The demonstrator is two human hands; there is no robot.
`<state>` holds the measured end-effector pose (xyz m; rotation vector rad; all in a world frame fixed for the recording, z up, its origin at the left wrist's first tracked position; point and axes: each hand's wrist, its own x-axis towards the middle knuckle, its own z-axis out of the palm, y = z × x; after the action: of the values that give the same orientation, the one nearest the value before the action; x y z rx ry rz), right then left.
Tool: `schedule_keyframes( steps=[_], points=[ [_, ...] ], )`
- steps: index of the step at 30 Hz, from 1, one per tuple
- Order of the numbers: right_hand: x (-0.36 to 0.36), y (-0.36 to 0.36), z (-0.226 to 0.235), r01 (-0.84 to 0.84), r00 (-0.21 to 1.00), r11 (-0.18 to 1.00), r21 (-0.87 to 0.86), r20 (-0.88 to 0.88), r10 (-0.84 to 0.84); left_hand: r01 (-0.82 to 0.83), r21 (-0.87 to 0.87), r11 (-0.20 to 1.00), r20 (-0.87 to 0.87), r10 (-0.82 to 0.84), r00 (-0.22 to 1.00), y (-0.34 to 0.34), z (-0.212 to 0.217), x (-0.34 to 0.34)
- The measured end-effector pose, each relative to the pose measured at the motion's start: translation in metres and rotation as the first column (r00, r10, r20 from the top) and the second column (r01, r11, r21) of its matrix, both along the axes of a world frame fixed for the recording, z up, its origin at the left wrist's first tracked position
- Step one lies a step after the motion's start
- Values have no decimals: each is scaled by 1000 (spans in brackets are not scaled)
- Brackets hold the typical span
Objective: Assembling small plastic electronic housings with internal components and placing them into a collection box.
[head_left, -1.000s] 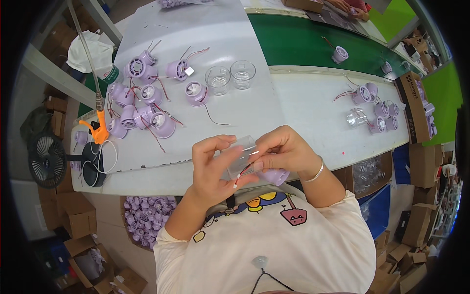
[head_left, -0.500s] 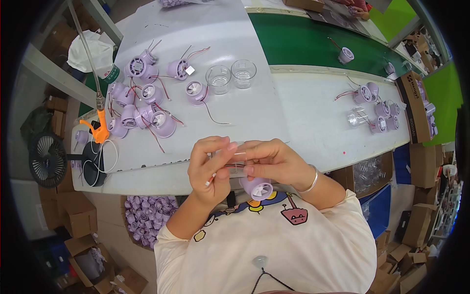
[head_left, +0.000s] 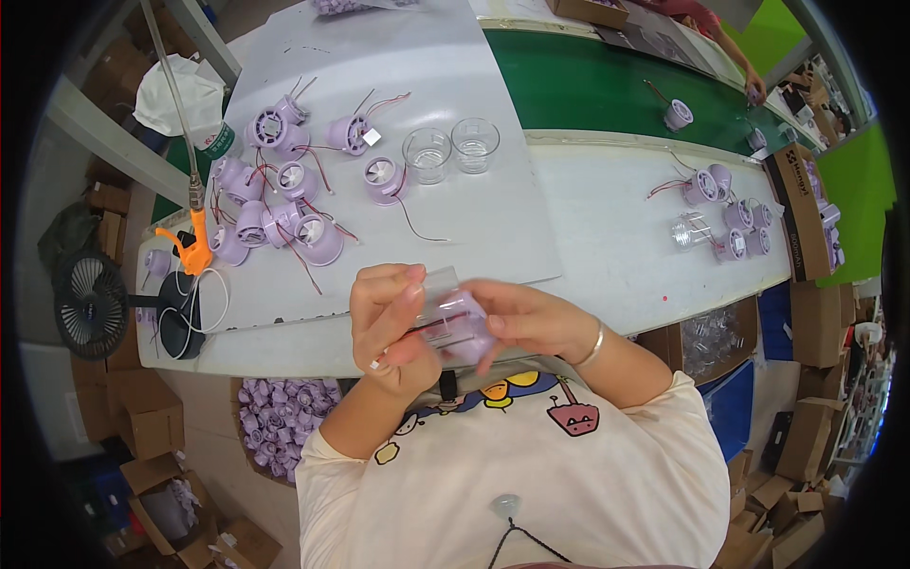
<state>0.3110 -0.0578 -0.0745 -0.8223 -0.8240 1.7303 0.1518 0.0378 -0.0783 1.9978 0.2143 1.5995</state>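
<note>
Between my two hands a clear plastic cup (head_left: 439, 284) meets a lilac fan housing (head_left: 471, 327), with thin wires running from it. My left hand (head_left: 387, 327) is closed round the cup, and a small white connector shows by its fingers. My right hand (head_left: 540, 324) grips the housing from the right side. How far the housing sits in the cup, I cannot tell. On the grey sheet ahead stand two clear cups (head_left: 427, 155) beside a lilac fan housing (head_left: 383, 180). More such housings (head_left: 280, 204) with red and black wires are clustered to the left.
At the left are an orange air gun (head_left: 195, 248) on a hose and a black fan (head_left: 92, 305). A green conveyor belt (head_left: 588, 85) carries housings at the back. A co-worker's hand (head_left: 755, 87) reaches over it. A carton (head_left: 794, 213) stands right; a box of lilac parts (head_left: 284, 422) sits below.
The lilac housing has risen from below the cup and turned to the cup's right side, with my right hand now round it. A co-worker's arm has reached over the belt.
</note>
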Motion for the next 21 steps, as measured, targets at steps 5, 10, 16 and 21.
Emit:
schedule_keyframes(
  steps=[5,10,16,21],
  points=[
    [4,5,-22,-243,858,965,-97,-486,167,95,-155,983,-26,-100,995,-2,1,-5],
    [0,3,2,291,932,918,268,139,-336,61,-274,960,111,-31,993,-2,-13,-3],
    [-14,9,10,48,470,558,829,474,-745,104,-601,793,115,-43,992,-13,4,10],
    [-3,7,5,71,713,664,744,428,-555,202,-780,593,161,-122,979,-15,11,8]
  ],
)
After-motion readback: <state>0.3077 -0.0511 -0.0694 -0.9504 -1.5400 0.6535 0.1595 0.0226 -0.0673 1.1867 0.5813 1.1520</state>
